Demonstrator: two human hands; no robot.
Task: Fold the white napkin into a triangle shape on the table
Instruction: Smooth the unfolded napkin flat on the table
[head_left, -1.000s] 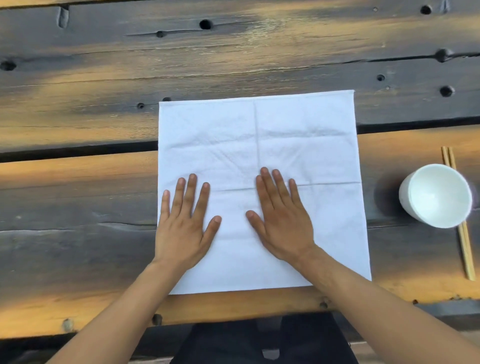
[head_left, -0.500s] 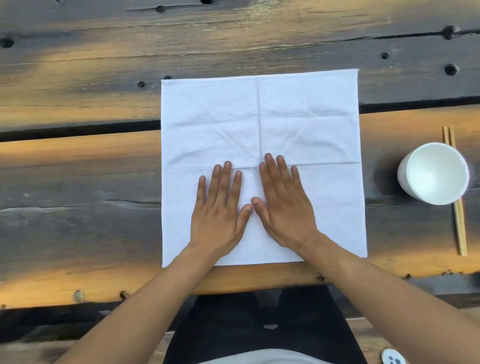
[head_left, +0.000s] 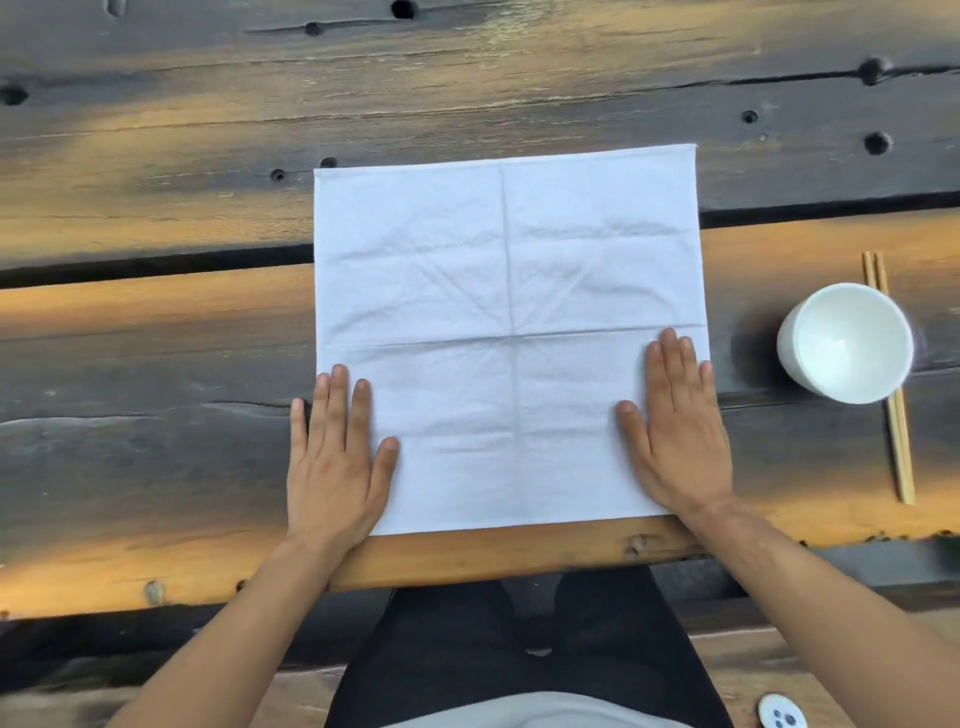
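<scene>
now the white napkin (head_left: 509, 338) lies spread flat and unfolded on the wooden table (head_left: 156, 322), creased into quarters, its near edge just short of the table's front edge. the left hand (head_left: 335, 462) presses flat over the napkin's near left edge, fingers straight, gripping nothing. the right hand (head_left: 678, 431) lies flat on the napkin's near right edge, fingers straight and together. right of the napkin stands a white bowl (head_left: 845, 343), partly over a pair of chopsticks (head_left: 896, 426).
</scene>
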